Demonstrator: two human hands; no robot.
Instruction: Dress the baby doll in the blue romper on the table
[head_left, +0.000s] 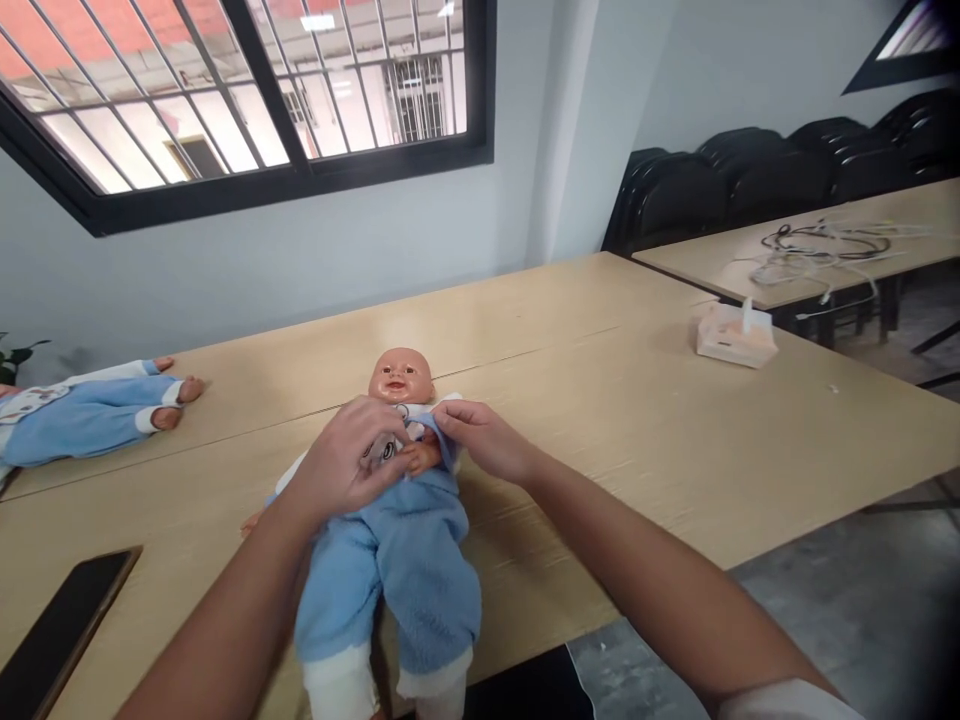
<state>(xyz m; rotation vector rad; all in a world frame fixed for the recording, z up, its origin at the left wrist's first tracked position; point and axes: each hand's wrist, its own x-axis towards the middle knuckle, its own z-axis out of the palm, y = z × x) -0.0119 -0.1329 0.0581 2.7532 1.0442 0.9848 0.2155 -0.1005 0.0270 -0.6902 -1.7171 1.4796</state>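
Note:
A baby doll (pixel 402 376) lies on its back on the wooden table, head toward the window, in a white top and fuzzy blue trousers (pixel 420 560) with white cuffs. My right hand (pixel 480 432) pinches the blue sleeve (pixel 448 450) beside the doll's chest. Over the chest, my left hand (pixel 360 450) is curved, its fingers at the doll's bent arm and small hand (pixel 421 458). What the left fingertips grip is partly hidden. The doll's other arm stretches out to the left, its hand (pixel 250 524) resting on the table.
A second doll (pixel 82 405) in similar blue clothes lies at the far left. A dark phone (pixel 67 630) is at the near left. On the right stand a tissue box (pixel 736 334) and, on another table, tangled cables (pixel 825 250). Folded black chairs (pixel 750 180) line the wall.

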